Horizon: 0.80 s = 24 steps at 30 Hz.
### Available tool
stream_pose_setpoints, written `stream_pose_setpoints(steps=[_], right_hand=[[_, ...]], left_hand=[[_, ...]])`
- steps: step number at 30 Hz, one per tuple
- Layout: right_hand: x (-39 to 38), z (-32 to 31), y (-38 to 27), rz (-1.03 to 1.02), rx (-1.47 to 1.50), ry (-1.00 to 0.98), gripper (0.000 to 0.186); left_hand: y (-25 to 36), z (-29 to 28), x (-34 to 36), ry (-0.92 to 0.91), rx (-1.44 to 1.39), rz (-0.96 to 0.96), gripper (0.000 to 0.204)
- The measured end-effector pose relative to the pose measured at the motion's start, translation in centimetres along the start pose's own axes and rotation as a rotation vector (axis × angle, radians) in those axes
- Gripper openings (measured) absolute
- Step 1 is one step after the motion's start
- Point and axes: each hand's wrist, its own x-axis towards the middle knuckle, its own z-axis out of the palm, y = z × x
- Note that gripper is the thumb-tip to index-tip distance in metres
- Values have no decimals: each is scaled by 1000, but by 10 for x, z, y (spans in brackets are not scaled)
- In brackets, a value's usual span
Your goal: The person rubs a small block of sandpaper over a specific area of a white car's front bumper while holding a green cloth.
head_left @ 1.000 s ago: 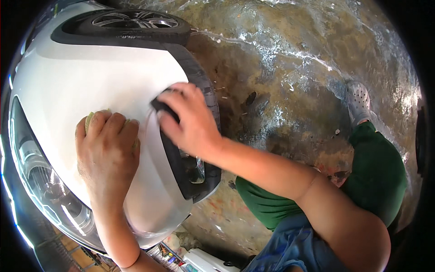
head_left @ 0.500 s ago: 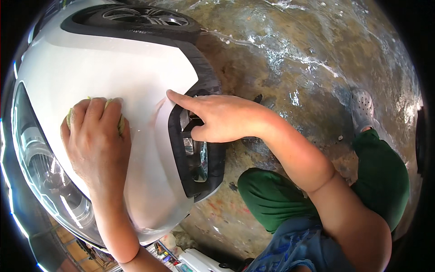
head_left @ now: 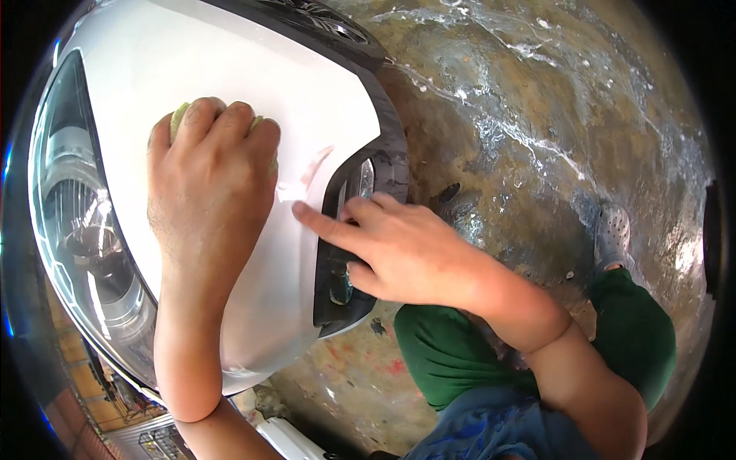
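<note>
My left hand [head_left: 211, 180] is curled over a yellow-green cloth [head_left: 179, 121] and presses it against the white car bumper [head_left: 264, 307]. Only the cloth's edges show past the knuckles; the rest is hidden under the palm. Lower and to the right, my right hand [head_left: 406, 249] holds nothing. Its index finger stretches out, with the tip at the painted surface, while the thumb stands apart and the other fingers bend over the black-trimmed opening [head_left: 330, 284]. Just beyond that fingertip, a pinkish streak [head_left: 316, 167] marks the white paint.
A clear headlight [head_left: 92, 238] curves along the left of the bumper. At the top, part of a wheel [head_left: 330, 23] shows beyond black trim. The stained concrete floor [head_left: 521, 92] lies to the right, with a clog-shod foot [head_left: 612, 234] on it. Green-trousered legs are below.
The view has shifted over the car. My left hand has slid the cloth across the bumper, nearer the streak. My right index finger has drawn down from the streak's upper side to below it.
</note>
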Motion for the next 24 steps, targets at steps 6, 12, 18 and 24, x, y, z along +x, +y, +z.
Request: stream_pose_setpoints(steps=[6, 12, 18, 24], right_hand=[[13, -13, 22, -59, 160, 505, 47], [28, 31, 8, -233, 159, 576, 36], [42, 21, 49, -106, 118, 645, 33], [29, 41, 19, -278, 147, 644, 36]], left_hand=[[-3, -4, 0, 44, -68, 112, 5], [-6, -5, -7, -73, -86, 139, 23], [-3, -5, -3, -60, -118, 179, 28], [-3, -3, -5, -60, -154, 198, 28]])
